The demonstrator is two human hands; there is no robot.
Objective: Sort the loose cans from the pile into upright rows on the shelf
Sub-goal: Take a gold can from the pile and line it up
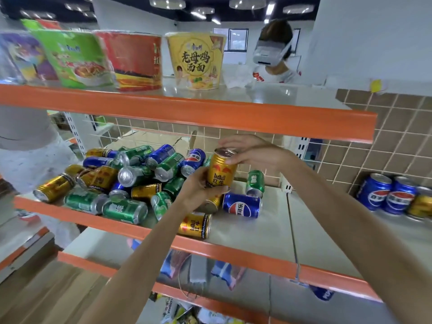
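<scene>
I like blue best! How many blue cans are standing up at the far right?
2. One blue metal drink can stands by the tiled wall, the other right beside it, next to a gold can. More may hide past the edge.

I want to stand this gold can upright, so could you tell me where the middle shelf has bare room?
Bare shelf lies right of the lying blue can, up to the standing cans at far right. Left of it, the pile is crowded.
</scene>
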